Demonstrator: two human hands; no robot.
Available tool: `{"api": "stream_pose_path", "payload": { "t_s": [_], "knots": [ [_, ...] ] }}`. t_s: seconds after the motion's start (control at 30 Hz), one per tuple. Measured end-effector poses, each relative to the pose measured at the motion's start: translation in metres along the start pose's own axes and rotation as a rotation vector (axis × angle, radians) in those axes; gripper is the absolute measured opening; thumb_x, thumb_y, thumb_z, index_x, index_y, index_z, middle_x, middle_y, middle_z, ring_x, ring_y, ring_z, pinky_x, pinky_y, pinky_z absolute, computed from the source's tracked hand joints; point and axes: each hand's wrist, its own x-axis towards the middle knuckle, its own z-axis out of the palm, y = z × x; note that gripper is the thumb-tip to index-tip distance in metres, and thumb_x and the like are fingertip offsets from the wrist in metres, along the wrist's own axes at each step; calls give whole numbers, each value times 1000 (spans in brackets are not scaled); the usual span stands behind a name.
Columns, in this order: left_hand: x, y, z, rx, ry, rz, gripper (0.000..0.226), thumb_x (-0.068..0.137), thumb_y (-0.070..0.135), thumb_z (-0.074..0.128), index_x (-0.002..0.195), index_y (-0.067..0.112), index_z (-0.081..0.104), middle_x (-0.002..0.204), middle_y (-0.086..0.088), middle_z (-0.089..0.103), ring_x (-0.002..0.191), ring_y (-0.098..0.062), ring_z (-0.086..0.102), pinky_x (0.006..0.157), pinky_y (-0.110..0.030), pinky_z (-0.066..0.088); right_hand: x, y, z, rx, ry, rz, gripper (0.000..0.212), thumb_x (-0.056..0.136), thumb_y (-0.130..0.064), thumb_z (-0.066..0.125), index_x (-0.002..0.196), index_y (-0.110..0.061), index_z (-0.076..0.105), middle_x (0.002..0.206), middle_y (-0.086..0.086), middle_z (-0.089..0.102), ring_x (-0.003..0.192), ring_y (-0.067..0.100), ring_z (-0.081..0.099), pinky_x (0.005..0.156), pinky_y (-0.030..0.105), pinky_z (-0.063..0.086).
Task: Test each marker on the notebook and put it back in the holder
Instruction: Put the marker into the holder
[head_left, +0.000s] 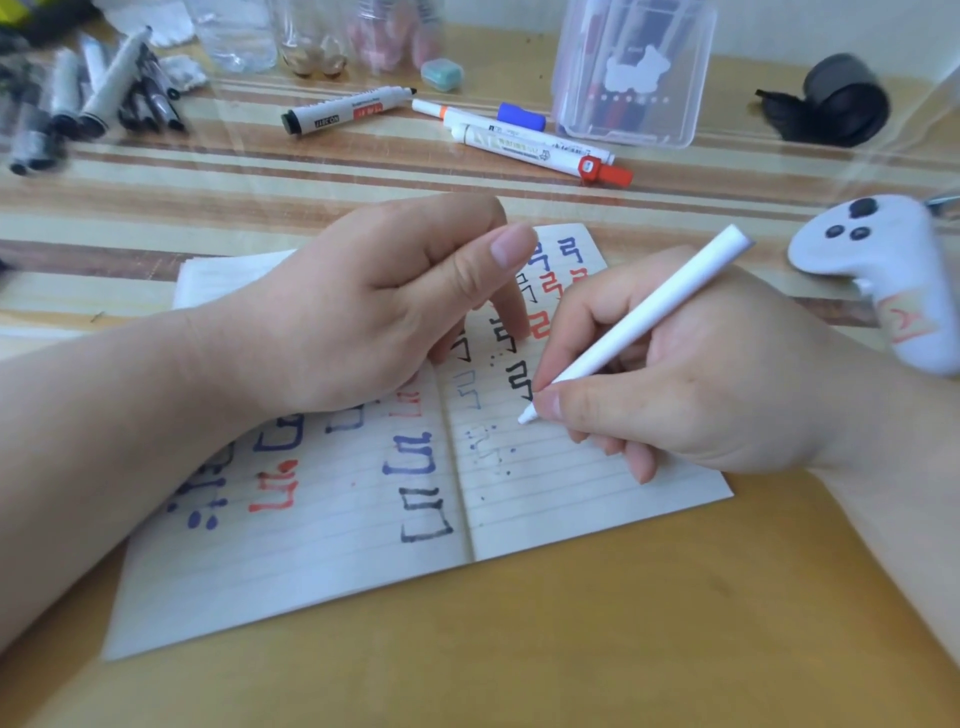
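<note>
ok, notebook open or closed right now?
Open. The notebook lies spread flat on the table, both lined pages showing either side of the centre fold, the left hand resting on it.

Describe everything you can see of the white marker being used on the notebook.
The white marker is a slim, plain barrel, seemingly plastic, uncapped, with a pale tip. It slants from a flat rear end at upper right down to the tip, which meets the right page of the notebook. The right hand grips it near the tip.
</note>
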Motion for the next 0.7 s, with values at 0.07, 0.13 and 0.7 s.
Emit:
{"api": "stream_pose_path", "payload": {
  "t_s": [0.07,0.13,0.7],
  "knots": [
    [1,-2,0,11,1,-9,29,106,29,45,84,15,58,68,-7,58,44,0,48,46,-7,36,0,1,-1,-9,13,6,9,79,-7,75,72,-10,70,58,7,67,42,23,63,39,34,51],
    [2,-4,0,38,1,-15,31,107,29,45,85,13,60,67,-5,59,44,-1,49,46,-7,36,0,2,-1,-21,29,12,12,80,-4,74,71,-10,69,58,9,67,42,25,63,39,36,52],
    [1,-3,-6,164,-19,36,43,106,39,43,86,10,69,58,7,56,44,-4,52,45,-6,34,0,1,0,25,-52,9,8,79,-10,79,75,-13,73,60,7,70,49,19,65,43,31,53]
  ]
}}
